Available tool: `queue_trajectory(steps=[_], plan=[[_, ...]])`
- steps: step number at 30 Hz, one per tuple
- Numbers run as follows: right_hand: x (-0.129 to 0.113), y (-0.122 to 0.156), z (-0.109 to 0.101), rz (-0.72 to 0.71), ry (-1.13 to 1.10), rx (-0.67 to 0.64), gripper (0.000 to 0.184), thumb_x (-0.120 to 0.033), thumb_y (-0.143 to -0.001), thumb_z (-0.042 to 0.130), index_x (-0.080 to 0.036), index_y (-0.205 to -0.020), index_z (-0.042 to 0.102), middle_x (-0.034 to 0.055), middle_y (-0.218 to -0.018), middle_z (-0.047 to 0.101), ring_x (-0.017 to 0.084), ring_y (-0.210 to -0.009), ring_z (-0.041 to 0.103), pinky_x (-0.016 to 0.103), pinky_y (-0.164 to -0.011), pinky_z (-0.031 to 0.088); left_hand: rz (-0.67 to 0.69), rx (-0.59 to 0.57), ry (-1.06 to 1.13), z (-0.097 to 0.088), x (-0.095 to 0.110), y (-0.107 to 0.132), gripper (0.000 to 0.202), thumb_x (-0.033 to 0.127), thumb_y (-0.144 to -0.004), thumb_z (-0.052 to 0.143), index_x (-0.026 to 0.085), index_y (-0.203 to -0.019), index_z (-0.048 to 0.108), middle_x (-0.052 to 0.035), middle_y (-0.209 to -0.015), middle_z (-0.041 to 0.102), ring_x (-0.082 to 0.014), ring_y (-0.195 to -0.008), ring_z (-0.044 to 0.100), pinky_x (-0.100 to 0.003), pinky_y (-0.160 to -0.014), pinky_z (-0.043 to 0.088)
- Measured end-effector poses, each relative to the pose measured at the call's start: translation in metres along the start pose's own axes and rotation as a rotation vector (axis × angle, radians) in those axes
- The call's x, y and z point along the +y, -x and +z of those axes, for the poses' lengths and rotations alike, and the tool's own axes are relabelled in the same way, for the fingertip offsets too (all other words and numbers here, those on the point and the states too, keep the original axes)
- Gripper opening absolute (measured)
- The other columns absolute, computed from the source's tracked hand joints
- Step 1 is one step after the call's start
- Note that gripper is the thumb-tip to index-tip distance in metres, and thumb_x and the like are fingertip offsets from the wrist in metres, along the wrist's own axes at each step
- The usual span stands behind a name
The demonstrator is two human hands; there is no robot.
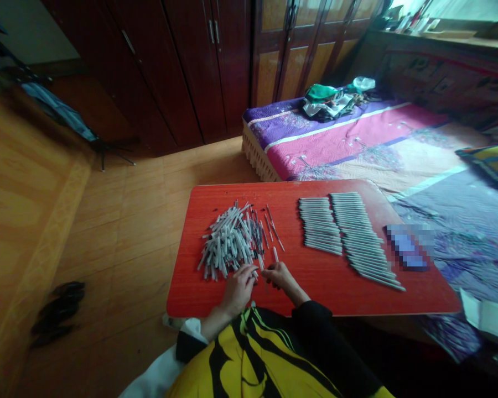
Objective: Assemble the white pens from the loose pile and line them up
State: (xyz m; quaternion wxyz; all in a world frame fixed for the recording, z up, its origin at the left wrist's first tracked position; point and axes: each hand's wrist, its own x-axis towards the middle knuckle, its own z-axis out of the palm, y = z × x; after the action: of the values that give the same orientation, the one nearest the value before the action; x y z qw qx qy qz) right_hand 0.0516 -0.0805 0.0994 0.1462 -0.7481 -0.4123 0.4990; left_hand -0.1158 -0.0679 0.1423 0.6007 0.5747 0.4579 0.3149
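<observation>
My left hand (239, 284) is closed in a pinch near the table's front edge, and what its fingertips grip is too small to make out. Close beside it, my right hand (280, 276) has its fingers wrapped round a pale pen barrel (275, 255) that sticks up past them. A heap of pale pen barrels (228, 243) lies just beyond my left hand. Thin dark pen refills (256, 229) lie along the heap's right side, with a few loose ones nearer the middle. To the right, pens with dark ends lie in two neat columns, a shorter one (321, 224) and a longer one (363, 237).
All this lies on a red table (290, 293). A blurred purple item (409, 249) is at its right end. Behind and right stands a bed (336, 146) with a pile of cloth (327, 102). Dark wardrobes (191, 72) line the back; black shoes (60, 312) are on the floor.
</observation>
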Motion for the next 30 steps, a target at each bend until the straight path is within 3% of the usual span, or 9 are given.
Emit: queue_trajectory(steps=[4, 7, 9, 13, 18, 23, 30], plan=[[-0.010, 0.016, 0.000, -0.090, -0.153, -0.237, 0.024, -0.032, -0.071, 0.053, -0.014, -0.055, 0.057, -0.0026, -0.040, 0.050, 0.008, -0.035, 0.046, 0.018, -0.036, 0.036, 0.090, -0.186, -0.098, -0.004, 0.003, 0.001, 0.042, 0.003, -0.064, 0.057, 0.025, -0.099, 0.067, -0.0071, -0.111, 0.064, -0.0256, -0.110, 0.052, -0.040, -0.103, 0.030], [-0.014, 0.018, -0.001, -0.157, -0.276, -0.351, 0.029, -0.039, -0.074, 0.053, -0.014, -0.059, 0.057, -0.0034, -0.042, 0.051, 0.007, -0.035, 0.045, 0.017, -0.036, 0.037, 0.074, -0.138, -0.099, -0.008, -0.005, 0.000, 0.040, 0.004, -0.066, 0.058, 0.024, -0.099, 0.067, -0.0091, -0.104, 0.066, -0.0262, -0.103, 0.057, -0.039, -0.100, 0.033], [-0.014, 0.010, -0.002, -0.132, -0.196, -0.241, 0.033, -0.042, -0.077, 0.050, -0.013, -0.065, 0.060, -0.0008, -0.048, 0.057, 0.008, -0.039, 0.050, 0.018, -0.039, 0.039, 0.047, -0.040, -0.103, -0.010, -0.009, -0.001, 0.032, 0.008, -0.068, 0.060, 0.025, -0.094, 0.069, -0.0086, -0.098, 0.067, -0.0256, -0.098, 0.059, -0.038, -0.097, 0.036], [-0.015, -0.022, -0.009, -0.035, 0.031, 0.109, 0.026, -0.034, -0.079, 0.050, -0.013, -0.077, 0.064, 0.0058, -0.067, 0.066, 0.014, -0.060, 0.061, 0.020, -0.051, 0.043, -0.055, 0.140, -0.061, -0.012, -0.011, 0.001, 0.022, 0.014, -0.067, 0.066, 0.027, -0.084, 0.070, -0.0059, -0.087, 0.069, -0.0248, -0.087, 0.061, -0.034, -0.088, 0.040], [-0.016, -0.057, -0.032, 0.067, 0.215, 0.417, 0.027, -0.027, -0.082, 0.045, -0.015, -0.098, 0.063, 0.0153, -0.101, 0.064, 0.026, -0.100, 0.057, 0.031, -0.077, 0.042, -0.123, 0.190, 0.019, -0.013, -0.008, 0.007, 0.018, 0.014, -0.062, 0.069, 0.026, -0.076, 0.071, -0.0049, -0.078, 0.069, -0.0236, -0.080, 0.061, -0.029, -0.080, 0.042], [-0.012, -0.075, -0.050, 0.111, 0.316, 0.487, 0.029, -0.017, -0.077, 0.047, -0.010, -0.100, 0.063, 0.0197, -0.108, 0.060, 0.029, -0.105, 0.055, 0.036, -0.084, 0.040, -0.061, 0.200, -0.103, -0.015, -0.013, 0.010, 0.016, 0.017, -0.064, 0.069, 0.026, -0.078, 0.071, -0.0051, -0.075, 0.068, -0.0231, -0.076, 0.061, -0.029, -0.077, 0.042], [-0.007, -0.074, -0.053, 0.117, 0.295, 0.454, 0.028, -0.016, -0.072, 0.049, -0.008, -0.092, 0.066, 0.0220, -0.099, 0.064, 0.029, -0.096, 0.060, 0.034, -0.075, 0.045, -0.017, 0.141, -0.191, -0.012, -0.014, 0.011, 0.016, 0.023, -0.071, 0.063, 0.026, -0.086, 0.070, -0.0054, -0.080, 0.070, -0.0233, -0.076, 0.062, -0.032, -0.079, 0.042]])
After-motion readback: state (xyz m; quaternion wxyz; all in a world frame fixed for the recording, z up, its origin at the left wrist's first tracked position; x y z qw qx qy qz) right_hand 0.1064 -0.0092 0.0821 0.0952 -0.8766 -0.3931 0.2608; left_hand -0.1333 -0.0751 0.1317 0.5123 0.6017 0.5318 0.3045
